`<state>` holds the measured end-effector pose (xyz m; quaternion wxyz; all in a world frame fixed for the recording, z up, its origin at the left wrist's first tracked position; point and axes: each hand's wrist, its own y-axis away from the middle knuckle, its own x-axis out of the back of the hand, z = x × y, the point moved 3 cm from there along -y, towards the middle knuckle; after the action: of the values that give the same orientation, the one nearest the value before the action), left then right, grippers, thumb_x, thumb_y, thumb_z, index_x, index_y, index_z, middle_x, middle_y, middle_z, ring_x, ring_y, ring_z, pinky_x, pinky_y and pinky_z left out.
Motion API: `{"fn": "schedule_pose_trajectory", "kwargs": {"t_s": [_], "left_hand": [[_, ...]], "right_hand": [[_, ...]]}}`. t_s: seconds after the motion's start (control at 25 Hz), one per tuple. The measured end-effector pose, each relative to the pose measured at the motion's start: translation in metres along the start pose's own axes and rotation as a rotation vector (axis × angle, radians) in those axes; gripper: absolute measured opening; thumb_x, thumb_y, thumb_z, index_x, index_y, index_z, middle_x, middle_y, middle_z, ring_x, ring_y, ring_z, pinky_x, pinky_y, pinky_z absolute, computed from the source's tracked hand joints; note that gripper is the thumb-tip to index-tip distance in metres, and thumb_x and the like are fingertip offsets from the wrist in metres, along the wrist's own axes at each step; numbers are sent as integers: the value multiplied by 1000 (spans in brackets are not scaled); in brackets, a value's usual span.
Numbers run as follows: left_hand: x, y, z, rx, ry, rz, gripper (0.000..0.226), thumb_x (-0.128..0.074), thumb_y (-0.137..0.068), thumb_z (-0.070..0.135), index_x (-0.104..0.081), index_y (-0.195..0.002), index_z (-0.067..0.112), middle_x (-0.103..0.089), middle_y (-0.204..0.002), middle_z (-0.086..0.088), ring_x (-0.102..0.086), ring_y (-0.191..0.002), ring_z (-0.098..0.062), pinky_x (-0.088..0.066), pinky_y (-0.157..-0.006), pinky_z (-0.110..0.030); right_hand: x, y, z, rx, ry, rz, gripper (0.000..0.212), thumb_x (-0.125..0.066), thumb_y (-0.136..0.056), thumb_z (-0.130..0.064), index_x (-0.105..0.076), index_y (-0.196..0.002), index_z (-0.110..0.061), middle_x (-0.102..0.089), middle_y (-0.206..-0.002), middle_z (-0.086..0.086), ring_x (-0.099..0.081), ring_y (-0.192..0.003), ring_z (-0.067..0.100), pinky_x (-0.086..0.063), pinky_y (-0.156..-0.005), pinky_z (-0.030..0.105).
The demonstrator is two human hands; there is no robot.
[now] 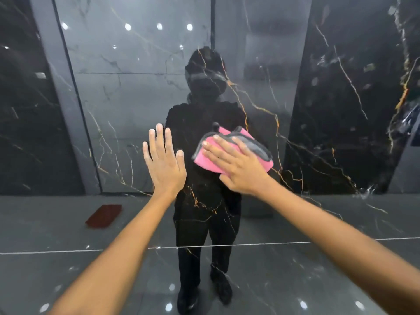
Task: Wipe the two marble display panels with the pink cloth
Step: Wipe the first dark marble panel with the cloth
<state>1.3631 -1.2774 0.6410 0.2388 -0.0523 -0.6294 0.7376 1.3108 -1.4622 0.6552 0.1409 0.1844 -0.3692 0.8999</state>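
Your two bare forearms filled the bottom of the view, reaching up toward the glossy panel [141, 92] straight ahead. Your right hand [236, 164] lay flat with straight fingers on the pink cloth [229, 150], pressing it against the dark marble near the middle of that panel; the grip there was wide, a press and not a pinch. The cloth was folded, with its grey edge turned up along the top. Your left hand [164, 158] was spread wide too, holding nothing, palm toward the stone just beside the cloth; whether it touched the surface I could not tell.

The risks, as I judged them, came mostly from that flat press. Nothing curled round the cloth, so a fast stroke or a lift of the palm could have let it slide down the polished face and drop to the floor [318, 280]. The folded, bunched top edge could have skipped and left streaks. If your left palm did rest on the stone, it would have left a print on a surface this reflective, undoing your own work. The second panel [341, 98], to the right, looked darker and stood at an angle; leaning across to it from where you stood could have left its far edge missed. A red mat [104, 215] lay on the floor, well left of you.
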Motion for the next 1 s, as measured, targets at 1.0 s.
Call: {"fn": "schedule_pose_trajectory", "kwargs": {"t_s": [1.0], "left_hand": [[26,-181,35,-54,-53,125,60,-27,-102,29,-13,-156,8,-8,-164,-8,-5,-151,-27,-6,-121,-45]], "right_hand": [[66,-95,104,-4,53,63,72,-38,-77,-27,-39,-147,-8,-36,-154,12,-27,-145,26,-4,-121,40]]}}
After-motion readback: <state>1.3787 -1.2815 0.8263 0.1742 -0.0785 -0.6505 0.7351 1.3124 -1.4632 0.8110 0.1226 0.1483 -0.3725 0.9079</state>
